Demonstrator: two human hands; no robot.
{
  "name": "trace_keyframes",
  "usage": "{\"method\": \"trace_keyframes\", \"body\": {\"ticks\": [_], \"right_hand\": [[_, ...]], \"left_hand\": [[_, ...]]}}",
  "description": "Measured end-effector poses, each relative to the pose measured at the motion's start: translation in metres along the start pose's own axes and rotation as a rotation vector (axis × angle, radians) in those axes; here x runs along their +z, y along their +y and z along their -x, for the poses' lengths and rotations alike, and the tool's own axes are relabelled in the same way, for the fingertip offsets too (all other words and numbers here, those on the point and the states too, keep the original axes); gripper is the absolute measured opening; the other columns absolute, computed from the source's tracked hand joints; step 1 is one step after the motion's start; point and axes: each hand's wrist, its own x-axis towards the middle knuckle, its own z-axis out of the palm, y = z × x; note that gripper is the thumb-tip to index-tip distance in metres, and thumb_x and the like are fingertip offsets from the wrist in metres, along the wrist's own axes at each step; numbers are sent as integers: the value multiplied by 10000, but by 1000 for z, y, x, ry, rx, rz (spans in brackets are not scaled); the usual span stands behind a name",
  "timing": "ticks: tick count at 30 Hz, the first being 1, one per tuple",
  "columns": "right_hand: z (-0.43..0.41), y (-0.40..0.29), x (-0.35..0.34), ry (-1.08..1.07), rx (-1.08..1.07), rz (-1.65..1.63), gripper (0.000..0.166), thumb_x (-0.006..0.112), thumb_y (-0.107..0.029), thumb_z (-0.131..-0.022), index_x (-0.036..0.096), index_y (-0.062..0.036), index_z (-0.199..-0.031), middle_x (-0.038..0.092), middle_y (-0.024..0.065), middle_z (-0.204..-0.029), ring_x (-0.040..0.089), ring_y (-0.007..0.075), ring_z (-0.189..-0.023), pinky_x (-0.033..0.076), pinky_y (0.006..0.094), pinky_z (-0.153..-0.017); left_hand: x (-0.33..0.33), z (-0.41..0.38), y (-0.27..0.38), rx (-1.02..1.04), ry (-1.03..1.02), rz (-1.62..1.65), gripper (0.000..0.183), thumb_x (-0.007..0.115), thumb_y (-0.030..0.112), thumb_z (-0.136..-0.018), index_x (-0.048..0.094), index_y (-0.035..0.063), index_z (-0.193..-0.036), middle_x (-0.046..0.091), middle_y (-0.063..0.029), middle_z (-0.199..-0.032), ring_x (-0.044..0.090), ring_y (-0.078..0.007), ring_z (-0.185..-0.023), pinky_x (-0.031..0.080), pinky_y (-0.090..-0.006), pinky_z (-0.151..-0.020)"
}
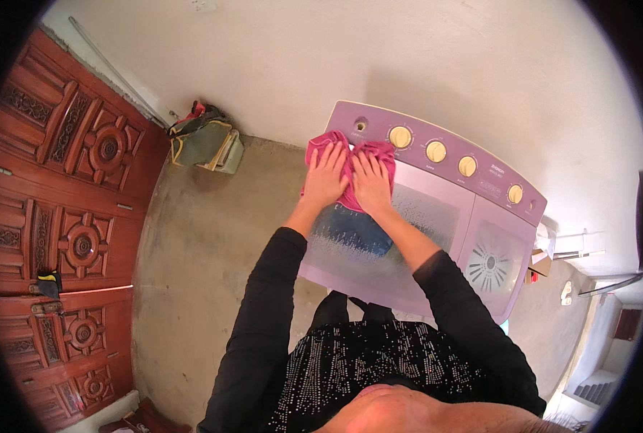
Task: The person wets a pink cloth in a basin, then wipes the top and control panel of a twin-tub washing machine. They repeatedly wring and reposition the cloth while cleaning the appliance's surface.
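Observation:
A pink cloth (385,150) lies bunched over the upper left corner of a purple twin-tub washing machine (467,227), just below its control panel (451,135). My left hand (328,176) presses flat on the left part of the cloth, fingers pointing up toward the panel. Close beside it, my right hand (371,181) presses on the right part. Water droplets cover the translucent wash-tub lid (424,216), which is down. Something dark blue (356,233) shows dimly through it. On the right, the smaller spin-tub lid (492,262) is also down.
Cream knobs (436,151) stand up from the panel, and a pale wall (462,65) rises behind the machine. Left of it, a grey-green bag (199,142) rests by the wall on the concrete floor (208,243). Carved red-brown doors (83,246) line the far left. A cardboard box (540,263) stands at right.

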Motion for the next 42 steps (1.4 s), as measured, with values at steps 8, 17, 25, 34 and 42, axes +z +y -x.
{"method": "trace_keyframes", "body": {"ticks": [8, 17, 25, 34, 42], "right_hand": [[91, -69, -15, -236, -223, -13, 534, 520, -266, -1026, 530, -18, -1499, 458, 148, -1620, 360, 347, -1531, 209, 518, -1282], [219, -39, -75, -350, -242, -122, 489, 583, -294, -1000, 612, -79, -1438, 523, 111, -1576, 401, 320, -1514, 264, 527, -1261], [125, 87, -89, 56, 186, 28, 434, 557, -238, -1019, 620, -94, -1423, 544, 114, -1551, 423, 366, -1482, 296, 548, -1235], [304, 46, -116, -156, 212, -21, 475, 573, -188, -985, 579, -6, -1423, 534, 179, -1529, 407, 381, -1496, 286, 558, -1238], [258, 64, -119, -96, 290, 36, 427, 572, -197, -1007, 616, -37, -1400, 560, 168, -1477, 396, 414, -1487, 272, 586, -1239]], "left_hand": [[-32, 141, 24, -69, -150, 3, 745, 604, 285, -911, 423, -79, -1536, 354, -235, -1667, 247, -362, -1597, 154, -579, -1296], [-38, 226, 134, -65, -293, 154, 813, 692, 360, -887, 440, -82, -1521, 366, -232, -1656, 230, -364, -1605, 140, -605, -1291], [18, 25, 143, 108, -32, 181, 758, 689, 384, -894, 487, -8, -1511, 430, -198, -1608, 314, -361, -1557, 207, -603, -1269], [18, 121, 229, 421, -359, 120, 778, 575, 442, -948, 462, -41, -1548, 362, -196, -1682, 236, -343, -1606, 120, -549, -1310], [27, 80, 213, 338, -223, 324, 796, 635, 398, -911, 432, 2, -1571, 395, -157, -1668, 281, -318, -1590, 163, -565, -1297]]}}
